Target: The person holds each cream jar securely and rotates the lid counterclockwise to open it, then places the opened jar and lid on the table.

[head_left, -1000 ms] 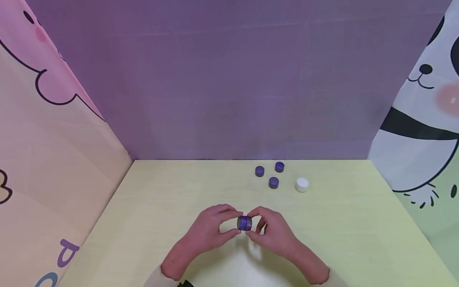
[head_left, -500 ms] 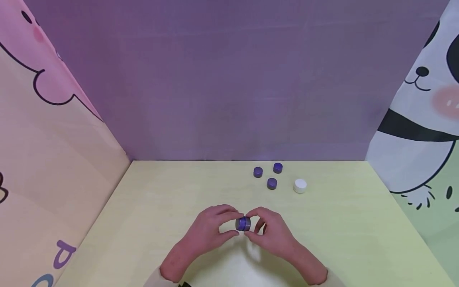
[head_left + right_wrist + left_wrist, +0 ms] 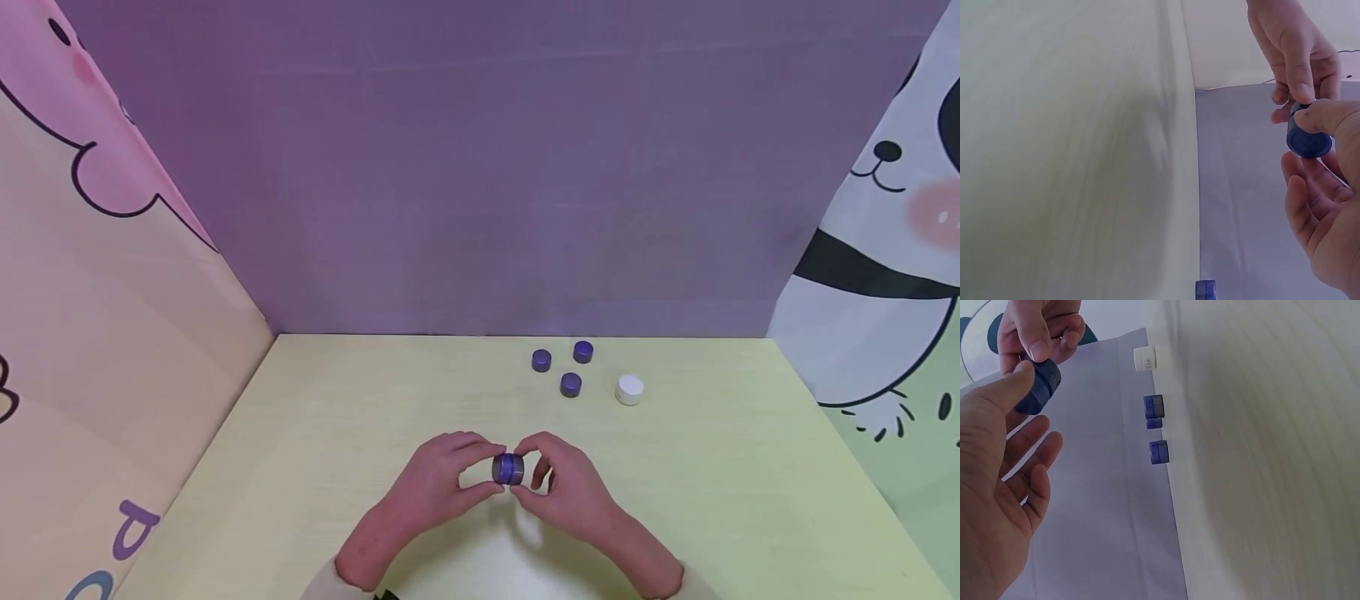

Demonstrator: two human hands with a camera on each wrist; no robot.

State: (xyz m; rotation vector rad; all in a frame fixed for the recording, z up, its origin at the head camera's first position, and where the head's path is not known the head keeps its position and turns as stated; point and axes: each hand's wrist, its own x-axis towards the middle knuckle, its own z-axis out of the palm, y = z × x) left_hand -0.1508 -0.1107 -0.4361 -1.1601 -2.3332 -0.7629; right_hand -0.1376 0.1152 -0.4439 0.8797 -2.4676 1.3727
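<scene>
Between my two hands, above the table, is a small purple cylinder (image 3: 508, 469) lying on its side, with a groove round its middle like two short round pieces end to end. My left hand (image 3: 442, 482) pinches its left end between thumb and forefinger. From the other side, the thumb and forefinger of my right hand (image 3: 570, 487) pinch the right end. In the left wrist view the cylinder (image 3: 1040, 387) looks dark blue and tilted. A smooth round end of the cylinder (image 3: 1309, 142) shows in the right wrist view.
Toward the back of the pale yellow table (image 3: 360, 392) stand three short purple cylinders, the nearest purple cylinder (image 3: 571, 385) in front of the others. To their right is a white cylinder (image 3: 629, 390). A purple cloth (image 3: 480, 183) hangs behind; printed panels flank both sides.
Both hands keep their grip on the purple cylinder, which has barely shifted. The view itself moves slightly; the things on the table stay in place.
</scene>
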